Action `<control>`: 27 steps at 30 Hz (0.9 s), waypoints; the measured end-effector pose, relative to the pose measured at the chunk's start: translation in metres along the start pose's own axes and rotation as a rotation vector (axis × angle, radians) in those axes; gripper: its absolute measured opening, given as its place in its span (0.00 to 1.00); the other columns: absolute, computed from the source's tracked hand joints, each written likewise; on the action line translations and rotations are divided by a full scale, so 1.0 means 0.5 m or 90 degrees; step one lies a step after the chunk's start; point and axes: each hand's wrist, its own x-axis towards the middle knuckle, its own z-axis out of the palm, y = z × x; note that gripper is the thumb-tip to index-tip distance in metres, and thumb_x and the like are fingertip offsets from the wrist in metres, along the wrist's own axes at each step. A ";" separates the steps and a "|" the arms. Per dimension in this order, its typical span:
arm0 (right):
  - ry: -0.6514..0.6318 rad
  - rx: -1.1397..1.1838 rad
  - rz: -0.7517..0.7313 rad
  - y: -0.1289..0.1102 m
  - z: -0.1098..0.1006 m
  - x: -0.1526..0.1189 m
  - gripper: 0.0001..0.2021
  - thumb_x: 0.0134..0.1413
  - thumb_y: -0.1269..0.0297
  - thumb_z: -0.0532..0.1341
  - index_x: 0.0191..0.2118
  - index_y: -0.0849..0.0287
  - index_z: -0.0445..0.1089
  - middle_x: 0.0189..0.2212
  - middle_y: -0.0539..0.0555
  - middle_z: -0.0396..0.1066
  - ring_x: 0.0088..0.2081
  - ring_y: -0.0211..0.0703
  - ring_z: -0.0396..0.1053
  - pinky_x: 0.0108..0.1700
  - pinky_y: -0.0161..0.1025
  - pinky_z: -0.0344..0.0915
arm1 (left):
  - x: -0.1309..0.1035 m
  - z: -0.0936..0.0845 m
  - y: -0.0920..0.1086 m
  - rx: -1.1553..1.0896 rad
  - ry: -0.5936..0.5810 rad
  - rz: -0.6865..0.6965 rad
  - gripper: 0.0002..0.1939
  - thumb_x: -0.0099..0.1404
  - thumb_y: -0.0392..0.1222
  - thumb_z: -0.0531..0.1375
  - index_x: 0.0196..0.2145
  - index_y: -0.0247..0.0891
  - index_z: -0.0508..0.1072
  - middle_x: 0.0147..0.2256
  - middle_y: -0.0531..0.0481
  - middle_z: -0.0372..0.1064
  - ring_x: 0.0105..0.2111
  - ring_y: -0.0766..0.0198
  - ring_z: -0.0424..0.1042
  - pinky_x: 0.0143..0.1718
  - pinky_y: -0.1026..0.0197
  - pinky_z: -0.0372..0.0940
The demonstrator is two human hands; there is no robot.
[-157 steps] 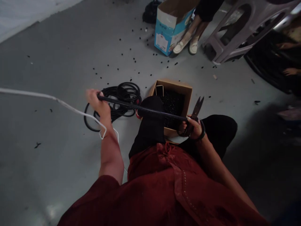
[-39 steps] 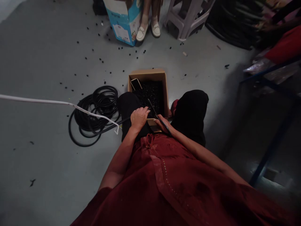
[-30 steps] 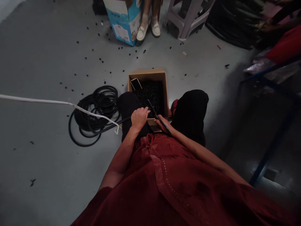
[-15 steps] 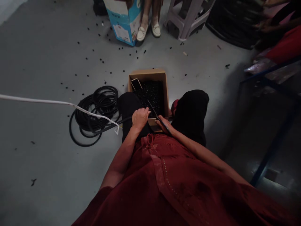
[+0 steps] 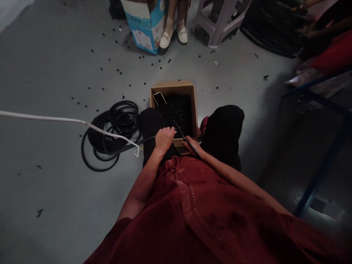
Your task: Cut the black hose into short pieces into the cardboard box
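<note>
My left hand is closed around a black rubber cord, which runs back over my knee to a loose coil on the floor. My right hand grips long, dark scissors, their narrow blades pointing up and left, close to the left fingertips. Beneath both hands, between my knees, stands a cardboard box holding many small black pieces. A phone-like dark slab with a light edge leans in its far left corner. The cord's end at my fingers is hard to make out.
A white cable crosses from the left above the coil. Small black bits dot the floor. Ahead are a blue-and-white carton, a person's white shoes and a plastic stool. A blue metal frame stands at right, near another person's arms.
My left hand has shifted very slightly to the right with the cord. The scissors have barely moved. At the upper right, the other person's hands have moved a little.
</note>
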 end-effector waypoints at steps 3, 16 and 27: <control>-0.004 -0.006 0.008 0.001 0.001 0.000 0.09 0.58 0.54 0.53 0.37 0.54 0.60 0.29 0.51 0.69 0.33 0.45 0.66 0.35 0.36 0.56 | 0.000 0.000 0.000 0.004 0.000 0.005 0.16 0.75 0.46 0.47 0.46 0.38 0.71 0.38 0.42 0.73 0.40 0.54 0.72 0.36 0.56 0.56; 0.032 0.017 0.057 0.009 -0.002 0.000 0.11 0.58 0.52 0.55 0.37 0.54 0.62 0.28 0.51 0.69 0.33 0.45 0.68 0.35 0.36 0.58 | 0.001 0.001 -0.002 0.010 -0.005 0.011 0.15 0.75 0.44 0.48 0.46 0.36 0.72 0.39 0.41 0.73 0.41 0.53 0.72 0.38 0.55 0.58; 0.073 0.207 0.065 -0.008 -0.022 -0.017 0.20 0.58 0.41 0.52 0.41 0.54 0.62 0.25 0.48 0.66 0.28 0.42 0.66 0.31 0.38 0.63 | -0.002 -0.047 -0.019 -0.126 -0.036 -0.071 0.17 0.74 0.35 0.47 0.56 0.34 0.67 0.51 0.39 0.72 0.51 0.57 0.69 0.49 0.58 0.62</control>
